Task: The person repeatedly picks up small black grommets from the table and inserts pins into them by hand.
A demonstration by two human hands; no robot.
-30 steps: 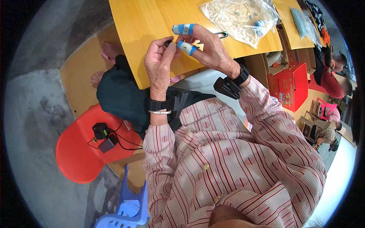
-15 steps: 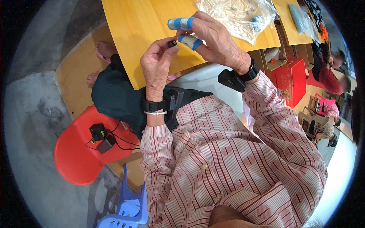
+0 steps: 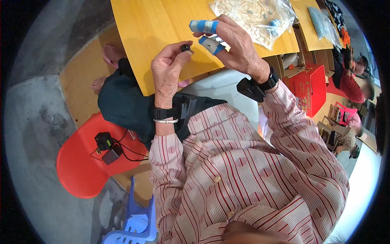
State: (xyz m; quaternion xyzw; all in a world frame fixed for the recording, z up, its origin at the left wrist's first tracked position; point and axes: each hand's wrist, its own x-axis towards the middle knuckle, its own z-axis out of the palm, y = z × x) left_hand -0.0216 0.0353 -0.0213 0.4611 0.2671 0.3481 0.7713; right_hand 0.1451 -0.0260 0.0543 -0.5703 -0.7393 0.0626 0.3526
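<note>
My left hand (image 3: 167, 69) pinches a small black cylindrical piece (image 3: 185, 48) between thumb and forefinger, above the yellow table's near edge. One end of the piece, with a dark hole in it, faces up. To the right of it, my right hand (image 3: 239, 46) hovers with thumb and forefinger spread apart. Blue and white tape wraps both of those fingertips. A pale, shiny bit shows between them; whether it is held or lies behind, I cannot make out. My other right fingers are partly hidden.
On the yellow table (image 3: 150, 24) lies a clear plastic bag (image 3: 260, 24) of small pale pieces. A red box (image 3: 313, 87) stands to the right. An orange-red stool (image 3: 81, 162) holds black devices with cables. A blue plastic chair (image 3: 136, 223) is below it. Other people sit far right.
My right hand has moved right, away from the black piece, and its taped fingers have left it. My left hand keeps its pinch, almost unmoved.
</note>
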